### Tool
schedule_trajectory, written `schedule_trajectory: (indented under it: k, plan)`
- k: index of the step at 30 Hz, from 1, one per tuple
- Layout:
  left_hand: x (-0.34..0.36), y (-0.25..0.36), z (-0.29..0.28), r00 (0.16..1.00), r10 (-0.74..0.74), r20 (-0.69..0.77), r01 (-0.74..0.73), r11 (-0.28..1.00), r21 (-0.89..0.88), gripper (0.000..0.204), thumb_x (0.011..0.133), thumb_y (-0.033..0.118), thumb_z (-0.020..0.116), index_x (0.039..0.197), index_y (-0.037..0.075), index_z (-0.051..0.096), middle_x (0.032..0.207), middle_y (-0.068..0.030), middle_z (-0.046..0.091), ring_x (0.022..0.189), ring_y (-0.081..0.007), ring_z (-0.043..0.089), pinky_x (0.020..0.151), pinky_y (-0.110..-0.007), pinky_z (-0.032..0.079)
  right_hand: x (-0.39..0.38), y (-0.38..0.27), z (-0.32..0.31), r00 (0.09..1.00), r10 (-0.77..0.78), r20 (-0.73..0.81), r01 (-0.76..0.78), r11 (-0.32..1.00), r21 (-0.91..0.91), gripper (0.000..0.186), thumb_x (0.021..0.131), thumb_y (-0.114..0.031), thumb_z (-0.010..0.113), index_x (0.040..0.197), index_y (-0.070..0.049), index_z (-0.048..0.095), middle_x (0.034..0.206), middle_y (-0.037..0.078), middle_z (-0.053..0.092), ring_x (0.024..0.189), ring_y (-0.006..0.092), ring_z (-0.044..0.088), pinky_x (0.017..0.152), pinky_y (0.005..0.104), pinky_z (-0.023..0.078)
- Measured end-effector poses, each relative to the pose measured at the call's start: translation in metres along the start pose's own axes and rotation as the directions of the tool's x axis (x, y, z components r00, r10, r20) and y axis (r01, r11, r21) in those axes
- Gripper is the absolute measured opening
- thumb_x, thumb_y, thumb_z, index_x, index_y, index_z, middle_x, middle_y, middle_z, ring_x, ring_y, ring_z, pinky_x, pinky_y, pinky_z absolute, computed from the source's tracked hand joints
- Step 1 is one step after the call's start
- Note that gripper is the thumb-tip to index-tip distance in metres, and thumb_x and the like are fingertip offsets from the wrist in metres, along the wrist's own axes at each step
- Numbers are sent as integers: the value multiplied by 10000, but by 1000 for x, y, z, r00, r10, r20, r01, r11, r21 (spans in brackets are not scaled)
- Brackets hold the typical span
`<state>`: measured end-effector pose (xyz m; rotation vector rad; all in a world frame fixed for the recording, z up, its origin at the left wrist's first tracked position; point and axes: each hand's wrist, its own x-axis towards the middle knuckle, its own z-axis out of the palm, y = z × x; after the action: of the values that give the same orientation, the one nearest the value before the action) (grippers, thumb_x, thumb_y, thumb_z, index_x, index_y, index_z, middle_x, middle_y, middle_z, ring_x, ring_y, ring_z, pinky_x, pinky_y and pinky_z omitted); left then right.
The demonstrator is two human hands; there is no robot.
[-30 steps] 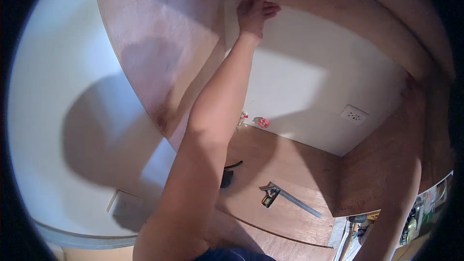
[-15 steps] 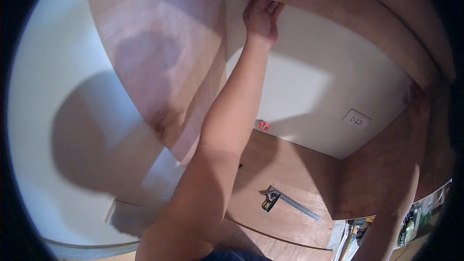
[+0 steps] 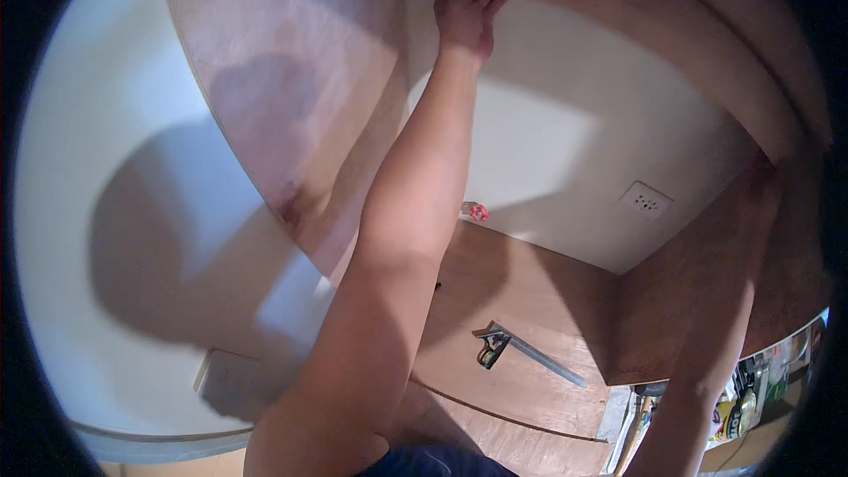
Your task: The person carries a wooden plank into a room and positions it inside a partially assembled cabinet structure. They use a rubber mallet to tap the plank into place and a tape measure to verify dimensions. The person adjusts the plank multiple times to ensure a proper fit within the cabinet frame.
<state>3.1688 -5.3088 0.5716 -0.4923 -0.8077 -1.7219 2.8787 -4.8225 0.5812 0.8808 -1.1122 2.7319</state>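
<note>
A reddish-brown wooden board point(image 3: 609, 4) spans the top of a cabinet-like recess. My left arm is raised, and my left hand point(image 3: 464, 19) is at the board's lower edge near its left end, fingers bent against the wood. Out to the right, my right hand point(image 3: 758, 184) reaches up to the board's right end, where it meets the side panel; deep shadow hides its fingers. Below, a combination square point(image 3: 534, 358) with a metal blade and dark head lies on the wooden bottom panel point(image 3: 548, 300).
The white back wall point(image 3: 539, 128) carries a socket plate point(image 3: 647, 201) and a red-handled valve point(image 3: 477, 212). A wooden side panel point(image 3: 291, 62) stands at the left, beside a white wall point(image 3: 79, 203) with my shadow on it. Assorted tools and bottles point(image 3: 751, 397) crowd the lower right.
The view has shifted slightly, so the recess sits a little higher and further left. Both hands stay at the board, with the left hand's fingers looking slightly more spread.
</note>
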Motion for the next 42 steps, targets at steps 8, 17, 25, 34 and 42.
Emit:
schedule_trajectory:
  k: [8,17,25,34,42]
  plan:
    - [13,-11,-35,988,-53,142,68,992,-109,355,1020,306,663,1275,66,607,1097,-98,642,1042,-296,653,1039,-471,542,-1,-6,20,998,-58,-5,58,998,15,481,1112,-177,376,1554,12,343,1628,201,348,1491,295,365,1255,442,279]
    - [5,4,-4,996,-71,50,71,997,9,242,1045,315,645,1075,75,659,924,-35,633,902,-189,646,944,-384,562,26,-23,6,967,-200,155,245,895,-373,451,1113,-99,384,1531,70,363,1619,212,355,1476,299,388,1271,418,302]
    - [-1,9,-1,998,-55,-3,55,998,22,221,1036,307,662,1020,87,676,906,-23,639,868,-178,645,933,-371,565,0,-10,40,989,-116,-88,120,992,41,468,1108,-208,428,1493,58,438,1592,224,415,1475,299,409,1254,388,314]
    - [-1,5,6,998,-50,38,49,998,32,265,1041,328,649,1042,63,652,945,-44,661,897,-201,669,934,-372,569,109,-31,-95,879,-249,407,455,696,-555,461,1103,-191,430,1502,40,447,1587,180,444,1473,281,416,1257,387,303]
    - [-1,10,8,997,-80,-3,80,995,62,283,1037,331,654,1044,50,635,964,-73,639,925,-214,655,949,-379,567,104,-29,-71,954,-103,281,56,984,171,444,1084,-89,475,1486,92,427,1578,218,427,1459,321,424,1271,443,331]
